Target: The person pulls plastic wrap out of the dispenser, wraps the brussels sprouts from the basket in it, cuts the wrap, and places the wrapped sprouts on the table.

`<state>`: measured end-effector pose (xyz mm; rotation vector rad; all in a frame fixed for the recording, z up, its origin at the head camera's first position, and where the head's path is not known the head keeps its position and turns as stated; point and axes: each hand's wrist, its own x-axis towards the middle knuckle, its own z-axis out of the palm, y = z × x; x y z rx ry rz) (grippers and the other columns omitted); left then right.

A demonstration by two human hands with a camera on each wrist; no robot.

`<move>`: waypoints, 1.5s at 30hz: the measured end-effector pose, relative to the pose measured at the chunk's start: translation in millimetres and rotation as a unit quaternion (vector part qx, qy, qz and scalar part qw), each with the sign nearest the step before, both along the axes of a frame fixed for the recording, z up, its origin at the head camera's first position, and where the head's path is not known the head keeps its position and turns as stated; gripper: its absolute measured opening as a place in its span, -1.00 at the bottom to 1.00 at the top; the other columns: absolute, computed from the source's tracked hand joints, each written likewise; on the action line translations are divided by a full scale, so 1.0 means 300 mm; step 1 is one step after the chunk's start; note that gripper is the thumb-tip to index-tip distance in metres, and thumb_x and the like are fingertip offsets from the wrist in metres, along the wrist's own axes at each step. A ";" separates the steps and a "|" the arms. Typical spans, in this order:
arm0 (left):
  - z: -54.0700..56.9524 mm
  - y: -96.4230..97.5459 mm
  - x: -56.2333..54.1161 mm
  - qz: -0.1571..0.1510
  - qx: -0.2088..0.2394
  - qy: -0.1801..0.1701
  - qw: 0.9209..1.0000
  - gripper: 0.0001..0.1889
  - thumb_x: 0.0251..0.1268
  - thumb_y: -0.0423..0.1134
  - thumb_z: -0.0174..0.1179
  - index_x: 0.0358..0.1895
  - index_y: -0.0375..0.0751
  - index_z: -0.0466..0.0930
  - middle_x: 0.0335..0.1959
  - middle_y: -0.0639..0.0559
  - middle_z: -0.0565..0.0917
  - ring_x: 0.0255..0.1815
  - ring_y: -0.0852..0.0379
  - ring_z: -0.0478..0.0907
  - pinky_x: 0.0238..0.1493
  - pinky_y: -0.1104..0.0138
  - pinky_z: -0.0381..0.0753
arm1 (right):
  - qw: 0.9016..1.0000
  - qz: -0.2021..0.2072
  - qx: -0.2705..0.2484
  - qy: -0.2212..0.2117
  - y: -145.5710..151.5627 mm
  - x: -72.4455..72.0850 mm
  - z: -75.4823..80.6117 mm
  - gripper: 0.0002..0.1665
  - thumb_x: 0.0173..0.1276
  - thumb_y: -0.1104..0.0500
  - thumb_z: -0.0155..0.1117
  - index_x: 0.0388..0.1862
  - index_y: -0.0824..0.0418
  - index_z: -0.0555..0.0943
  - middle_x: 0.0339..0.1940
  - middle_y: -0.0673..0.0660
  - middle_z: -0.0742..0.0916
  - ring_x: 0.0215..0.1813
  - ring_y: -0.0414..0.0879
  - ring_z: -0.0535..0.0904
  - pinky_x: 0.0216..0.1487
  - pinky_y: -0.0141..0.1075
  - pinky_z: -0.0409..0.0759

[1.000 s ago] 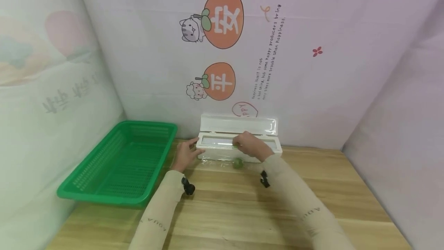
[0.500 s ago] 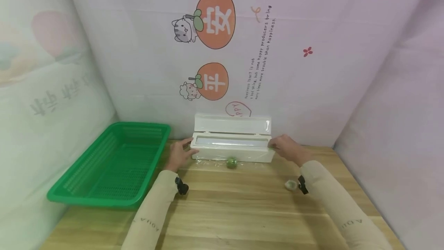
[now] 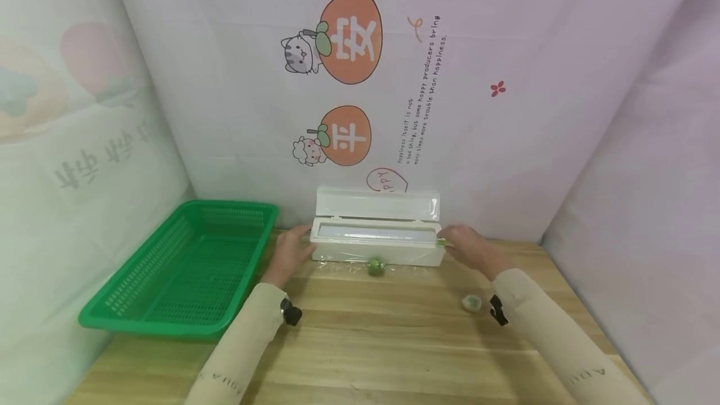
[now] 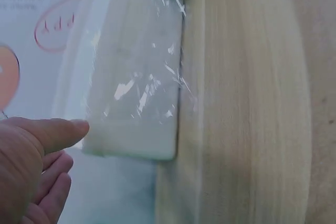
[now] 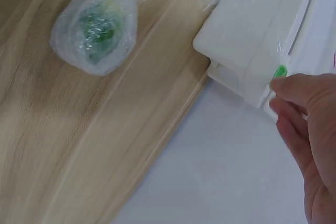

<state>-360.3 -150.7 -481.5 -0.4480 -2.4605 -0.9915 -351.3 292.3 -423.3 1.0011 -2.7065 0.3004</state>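
A white cling film dispenser (image 3: 377, 252) stands against the back wall, lid raised. Clear film (image 4: 142, 93) hangs over its front and spreads onto the table. By the front, a small round green item (image 3: 375, 266) sits at the film; its kind is unclear. My left hand (image 3: 288, 256) holds the dispenser's left end, thumb at the front corner and fingers partly hidden. At the right end, my right hand (image 3: 469, 249) pinches the green slide cutter (image 5: 281, 71) between thumb and fingers. A film-wrapped green item (image 5: 100, 30) lies on the table near the right wrist.
A green plastic basket (image 3: 210, 330) stands on the left of the wooden table (image 3: 360, 355). Printed white cloth walls (image 3: 461, 142) close in the back and both sides. A clear lid (image 3: 377, 205) leans up behind the dispenser.
My right hand has moved from the dispenser's middle to its right end, bringing the green cutter along. The wrapped item on the right has come into sight. My left hand stays at the left end.
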 end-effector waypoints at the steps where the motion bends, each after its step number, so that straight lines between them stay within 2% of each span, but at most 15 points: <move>1: 0.012 0.007 0.013 -0.002 -0.014 0.021 1.000 -0.46 0.16 -0.46 0.51 0.25 -0.45 0.64 0.20 -0.37 0.72 0.26 -0.33 0.68 0.34 -0.09 0.66 | 1.000 -0.007 0.006 0.002 -0.005 0.011 0.006 -0.65 0.23 0.51 0.43 0.03 0.48 0.69 -0.02 0.43 0.79 0.03 0.30 0.77 0.15 0.06 0.78; 3: 0.030 0.022 0.036 -0.012 -0.041 0.049 0.998 -0.47 0.15 -0.45 0.52 0.22 -0.47 0.65 0.19 -0.36 0.74 0.24 -0.31 0.70 0.33 -0.06 0.68 | 0.999 -0.025 0.022 0.000 -0.023 0.035 0.019 -0.58 0.28 0.43 0.46 0.12 0.47 0.66 0.07 0.46 0.76 0.12 0.34 0.73 0.22 0.11 0.74; 6: 0.049 0.048 0.064 -0.036 -0.078 0.065 0.994 -0.48 0.16 -0.41 0.53 0.22 -0.45 0.66 0.20 -0.34 0.74 0.25 -0.28 0.69 0.34 -0.02 0.68 | 0.998 -0.042 0.048 -0.012 -0.069 0.062 0.032 -0.54 0.37 0.31 0.45 0.22 0.43 0.63 0.19 0.45 0.72 0.25 0.35 0.67 0.31 0.15 0.68; 11: 0.040 0.101 0.086 -0.093 -0.128 0.090 0.983 -0.50 0.13 -0.37 0.56 0.16 -0.44 0.68 0.14 -0.30 0.77 0.20 -0.22 0.73 0.29 0.03 0.71 | 0.997 -0.017 0.070 -0.011 -0.148 0.081 0.011 -0.52 0.43 0.18 0.45 0.23 0.38 0.62 0.21 0.36 0.73 0.23 0.25 0.69 0.30 0.07 0.71; 14: 0.028 0.141 0.099 -0.122 -0.144 0.072 0.979 -0.53 0.15 -0.36 0.54 0.14 -0.42 0.69 0.12 -0.27 0.79 0.18 -0.20 0.75 0.28 0.03 0.72 | 0.997 -0.001 0.067 -0.025 -0.193 0.090 -0.009 -0.49 0.44 0.13 0.44 0.27 0.36 0.61 0.23 0.34 0.72 0.25 0.22 0.68 0.31 0.06 0.70; 17: 0.013 0.183 0.112 -0.140 -0.169 0.052 0.974 -0.55 0.19 -0.33 0.52 0.14 -0.38 0.69 0.14 -0.24 0.78 0.19 -0.18 0.73 0.30 0.03 0.71 | 0.997 0.006 0.061 -0.047 -0.242 0.098 -0.031 -0.46 0.45 0.12 0.44 0.30 0.35 0.59 0.26 0.33 0.71 0.28 0.22 0.67 0.34 0.06 0.69; 21: -0.004 0.241 0.117 -0.148 -0.196 0.041 0.968 -0.54 0.22 -0.29 0.53 0.18 -0.33 0.69 0.19 -0.21 0.76 0.25 -0.17 0.71 0.35 0.05 0.68 | 0.997 0.026 0.051 -0.047 -0.300 0.095 -0.075 -0.48 0.42 0.16 0.46 0.26 0.37 0.61 0.21 0.31 0.74 0.24 0.20 0.69 0.32 0.04 0.70; 25: -0.010 0.289 0.104 -0.154 -0.194 0.034 0.968 -0.53 0.22 -0.31 0.53 0.19 -0.32 0.68 0.19 -0.19 0.76 0.24 -0.17 0.71 0.36 0.04 0.68 | 0.998 0.043 0.038 -0.024 -0.345 0.083 -0.124 -0.53 0.36 0.23 0.50 0.20 0.34 0.65 0.15 0.27 0.77 0.18 0.14 0.72 0.28 -0.02 0.73; 30: -0.031 0.327 0.074 -0.153 -0.199 0.032 0.967 -0.58 0.17 -0.31 0.54 0.12 -0.25 0.71 0.06 -0.10 0.81 0.09 -0.06 0.76 0.22 0.12 0.75 | 0.998 0.057 0.012 0.007 -0.386 0.064 -0.168 -0.56 0.28 0.23 0.58 0.10 0.29 0.68 0.01 0.20 0.80 0.04 0.06 0.75 0.16 -0.08 0.77; 34: -0.051 0.349 0.055 -0.153 -0.202 0.026 0.967 -0.66 0.14 -0.31 0.57 -0.01 -0.19 0.74 -0.07 -0.02 0.83 -0.02 0.03 0.75 0.13 0.19 0.77 | 0.999 0.044 -0.002 0.004 -0.407 0.056 -0.188 -0.63 0.25 0.22 0.61 -0.01 0.23 0.69 -0.09 0.14 0.79 -0.06 0.00 0.73 0.06 -0.13 0.79; 38: -0.063 0.368 0.045 -0.149 -0.209 0.018 0.966 -0.69 0.12 -0.33 0.58 -0.06 -0.17 0.75 -0.11 -0.01 0.83 -0.04 0.03 0.75 0.11 0.20 0.77 | 1.000 0.015 -0.002 -0.010 -0.419 0.049 -0.207 -0.60 0.27 0.22 0.59 0.07 0.22 0.70 -0.01 0.13 0.79 0.03 0.01 0.73 0.14 -0.11 0.77; 42: -0.067 0.381 0.041 -0.145 -0.218 0.013 0.965 -0.57 0.12 -0.34 0.58 0.10 -0.13 0.73 -0.01 -0.03 0.84 0.05 0.00 0.76 0.21 0.16 0.75 | 1.000 0.003 -0.006 -0.011 -0.427 0.045 -0.215 -0.47 0.26 0.22 0.59 0.20 0.23 0.67 0.11 0.17 0.79 0.15 0.07 0.73 0.26 -0.07 0.74; 45: -0.065 0.388 0.038 -0.145 -0.215 0.016 0.966 -0.49 0.12 -0.35 0.58 0.19 -0.11 0.71 0.07 -0.03 0.82 0.11 -0.03 0.76 0.27 0.14 0.73 | 1.000 0.006 -0.010 0.002 -0.431 0.041 -0.217 -0.45 0.27 0.23 0.60 0.23 0.23 0.67 0.14 0.18 0.79 0.18 0.08 0.74 0.29 -0.08 0.73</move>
